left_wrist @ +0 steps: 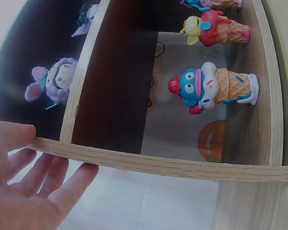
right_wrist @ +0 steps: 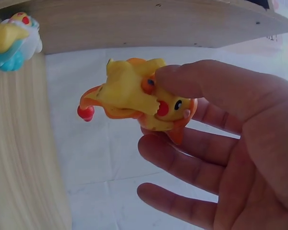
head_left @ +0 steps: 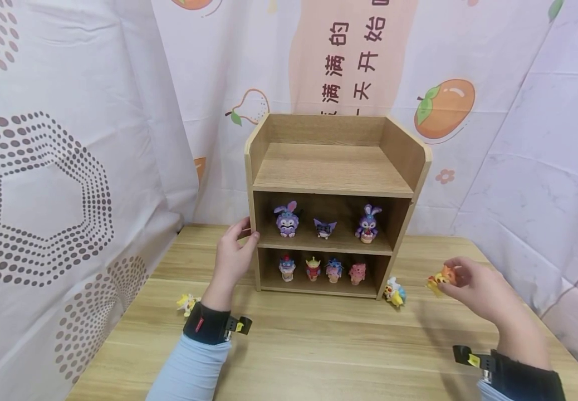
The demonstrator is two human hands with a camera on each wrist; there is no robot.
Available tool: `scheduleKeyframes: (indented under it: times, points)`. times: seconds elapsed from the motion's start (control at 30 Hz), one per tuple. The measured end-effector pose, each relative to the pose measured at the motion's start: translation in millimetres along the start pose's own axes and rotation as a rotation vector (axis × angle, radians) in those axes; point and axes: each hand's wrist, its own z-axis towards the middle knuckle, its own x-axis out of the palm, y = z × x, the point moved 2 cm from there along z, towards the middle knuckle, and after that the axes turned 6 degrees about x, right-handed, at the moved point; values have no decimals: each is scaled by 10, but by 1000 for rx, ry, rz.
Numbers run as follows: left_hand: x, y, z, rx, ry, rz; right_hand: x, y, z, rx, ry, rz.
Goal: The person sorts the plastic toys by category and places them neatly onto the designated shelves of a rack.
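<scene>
My left hand grips the left side panel of a small wooden shelf. In the left wrist view its thumb lies at the front edge of that panel, with the fingers along the outer face. My right hand pinches a yellow-and-orange toy figurine between thumb and forefinger, to the right of the shelf and over the table. In the right wrist view the figurine lies sideways, a red ball at one end, while the other fingers spread loosely below.
Purple figurines stand on the middle shelf, and several colourful ones line the bottom. A yellow, white and blue figurine lies by the shelf's lower right corner. Another yellow figurine is on the table beside the left wrist.
</scene>
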Motion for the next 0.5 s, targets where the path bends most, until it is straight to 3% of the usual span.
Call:
scheduleKeyframes:
  times: [0.5]
  points:
    - [0,-10,0,3,4,-3,-61,279,-54,-101,-134,17]
